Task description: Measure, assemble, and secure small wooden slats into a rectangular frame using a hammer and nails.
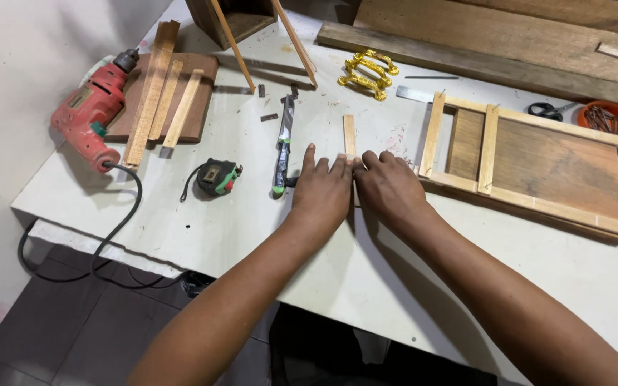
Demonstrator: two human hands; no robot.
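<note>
Both forearms come in from the bottom edge, side by side over the white table (180, 229). Left hand (321, 187) lies palm down, fingers spread narrow, fingertips pressing on the lower end of a thin wood strip (350, 137). Right hand (389, 184) also palm down, fingers curled a bit, touching the left hand and the same strip end; neither hand grips it, both press flat. Strip lies lengthwise away from the person, mid-table, its near end hidden under the fingers.

Just left of the left hand: a knife-like tool with a green tip (282, 146); blade type unclear. Further left a black-green tape measure (217, 176). Far left a red electric drill (91, 111), cord running off the table edge, next to a dark board with several light slats (162, 100) on it.

Right of the right hand, near it: a wooden frame panel (538, 168), light battens over a brown board. Beyond it black scissors (548, 110) and an orange bowl of nails (608, 118). Behind the strip two gold handles (368, 73), then long planks (481, 43) along the back.
</note>
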